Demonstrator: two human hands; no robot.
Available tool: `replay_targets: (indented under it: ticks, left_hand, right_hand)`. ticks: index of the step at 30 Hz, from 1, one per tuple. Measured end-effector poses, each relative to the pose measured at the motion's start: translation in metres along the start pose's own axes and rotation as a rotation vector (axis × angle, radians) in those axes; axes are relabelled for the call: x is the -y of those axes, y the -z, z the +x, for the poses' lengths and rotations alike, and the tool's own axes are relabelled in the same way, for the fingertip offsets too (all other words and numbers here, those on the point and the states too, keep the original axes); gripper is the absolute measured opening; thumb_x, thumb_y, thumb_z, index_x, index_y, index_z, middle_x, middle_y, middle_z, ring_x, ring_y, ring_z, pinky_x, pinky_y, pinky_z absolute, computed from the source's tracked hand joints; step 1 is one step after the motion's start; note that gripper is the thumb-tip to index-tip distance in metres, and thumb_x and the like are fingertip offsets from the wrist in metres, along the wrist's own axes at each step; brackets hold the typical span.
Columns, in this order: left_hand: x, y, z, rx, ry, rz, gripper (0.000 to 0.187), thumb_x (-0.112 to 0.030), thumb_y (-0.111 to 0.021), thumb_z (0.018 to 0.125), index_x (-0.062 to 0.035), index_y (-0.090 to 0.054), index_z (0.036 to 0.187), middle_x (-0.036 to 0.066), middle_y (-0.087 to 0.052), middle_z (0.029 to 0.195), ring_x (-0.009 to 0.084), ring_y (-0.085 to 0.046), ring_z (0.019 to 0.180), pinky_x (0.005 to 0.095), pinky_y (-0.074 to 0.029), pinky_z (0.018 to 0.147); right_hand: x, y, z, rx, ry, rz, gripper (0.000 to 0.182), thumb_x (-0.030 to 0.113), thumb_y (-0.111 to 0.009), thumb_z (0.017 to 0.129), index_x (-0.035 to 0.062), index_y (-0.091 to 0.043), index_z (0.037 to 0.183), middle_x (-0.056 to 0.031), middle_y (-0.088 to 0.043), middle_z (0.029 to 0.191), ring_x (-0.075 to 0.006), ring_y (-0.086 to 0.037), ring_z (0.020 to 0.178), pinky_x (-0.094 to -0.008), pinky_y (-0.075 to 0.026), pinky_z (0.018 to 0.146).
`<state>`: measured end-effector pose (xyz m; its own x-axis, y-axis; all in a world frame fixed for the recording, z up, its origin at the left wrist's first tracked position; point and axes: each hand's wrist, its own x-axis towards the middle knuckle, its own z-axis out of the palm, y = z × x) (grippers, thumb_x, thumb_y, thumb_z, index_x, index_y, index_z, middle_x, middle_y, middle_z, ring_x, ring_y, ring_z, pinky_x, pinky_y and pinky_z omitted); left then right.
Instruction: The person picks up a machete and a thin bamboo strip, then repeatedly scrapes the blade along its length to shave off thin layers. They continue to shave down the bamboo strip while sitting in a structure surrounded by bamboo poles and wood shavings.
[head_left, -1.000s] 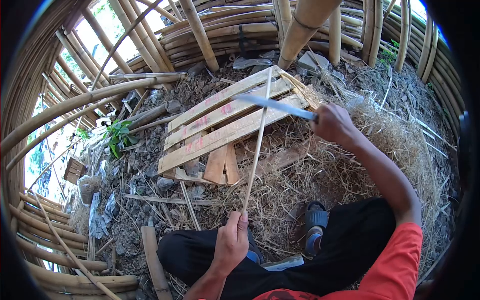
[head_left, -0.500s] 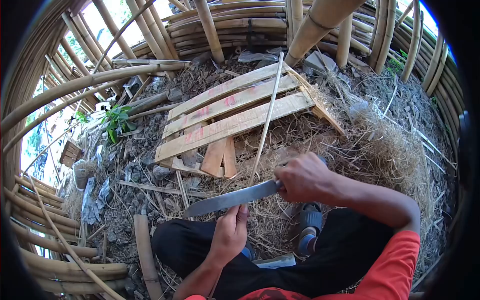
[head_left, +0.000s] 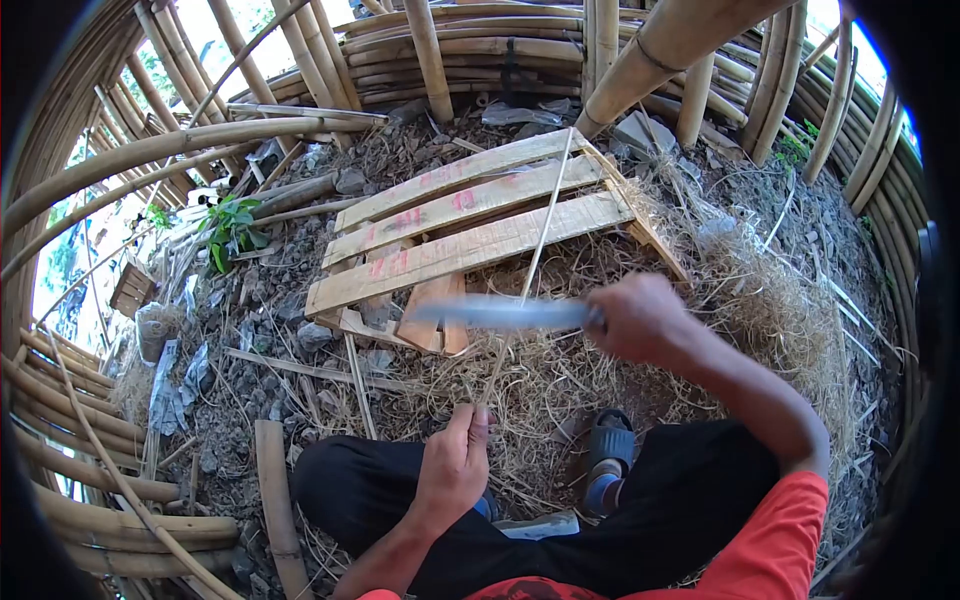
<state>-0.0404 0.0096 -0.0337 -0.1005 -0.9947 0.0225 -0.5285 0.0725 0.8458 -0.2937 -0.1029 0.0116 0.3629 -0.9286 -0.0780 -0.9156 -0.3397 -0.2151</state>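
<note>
My left hand (head_left: pixel 452 462) is closed around the near end of a thin bamboo strip (head_left: pixel 548 225), thumb on top. The strip slants up and away, overlapping a pallet of pale wooden slats (head_left: pixel 470 247) with red marks. My right hand (head_left: pixel 640 318) grips the handle of a machete (head_left: pixel 500 312). Its long blade is blurred by motion, points left and crosses the strip in this view, well beyond my left hand. Thin curly shavings (head_left: pixel 530 430) cover the ground below both hands.
My bent knees (head_left: pixel 370 480) and a sandalled foot (head_left: pixel 610 450) are close below my hands. A split bamboo piece (head_left: pixel 278 500) lies at the left. Bamboo poles (head_left: pixel 650 70) and stacked bamboo walls surround the spot. A green plant (head_left: pixel 232 232) grows at the left.
My right hand has moved up and to the right with the machete, whose blade has gone from just above my left hand to farther along the strip. My left hand stays nearly in place.
</note>
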Motion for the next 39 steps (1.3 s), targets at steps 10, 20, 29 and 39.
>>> replay_targets:
  ticks: [10, 20, 29, 39]
  left_hand:
    - [-0.005, 0.001, -0.003, -0.029, 0.029, -0.105, 0.023, -0.019, -0.047, 0.101, 0.0019, -0.057, 0.103, 0.011, -0.061, 0.075, 0.0182, -0.057, 0.061, 0.0320, -0.045, 0.057]
    - [-0.006, 0.008, -0.008, 0.071, 0.097, -0.134, 0.027, -0.022, -0.045, 0.102, 0.0010, -0.058, 0.097, 0.000, -0.048, 0.065, 0.0058, -0.045, 0.061, 0.0231, -0.040, 0.057]
    - [-0.003, 0.001, 0.000, 0.067, 0.134, -0.265, 0.029, -0.026, -0.044, 0.103, -0.0021, -0.059, 0.100, -0.005, -0.042, 0.066, 0.0015, -0.036, 0.057, 0.0189, -0.030, 0.050]
    - [-0.006, 0.006, 0.000, 0.027, 0.106, -0.198, 0.023, -0.018, -0.046, 0.102, 0.0011, -0.058, 0.102, 0.009, -0.062, 0.076, 0.0122, -0.054, 0.058, 0.0304, -0.045, 0.054]
  right_hand:
    - [0.031, -0.013, -0.002, 0.112, 0.160, -0.019, 0.018, 0.025, -0.062, 0.075, 0.0089, -0.069, 0.079, -0.0111, -0.063, 0.063, -0.0291, -0.065, 0.058, -0.0411, -0.052, 0.056]
    - [-0.071, -0.011, 0.029, -0.190, -0.335, 0.071, 0.025, 0.018, -0.055, 0.088, 0.0062, -0.070, 0.072, -0.0014, -0.055, 0.049, -0.0139, -0.050, 0.039, -0.0327, -0.047, 0.041]
    - [-0.012, -0.030, 0.000, -0.038, 0.070, 0.069, 0.014, 0.022, -0.066, 0.077, 0.0134, -0.071, 0.086, -0.0065, -0.068, 0.066, -0.0246, -0.067, 0.059, -0.0378, -0.056, 0.063]
    - [0.020, -0.026, 0.006, 0.056, 0.191, -0.008, 0.019, 0.026, -0.069, 0.068, 0.0104, -0.067, 0.077, -0.0092, -0.063, 0.060, -0.0282, -0.064, 0.056, -0.0407, -0.050, 0.053]
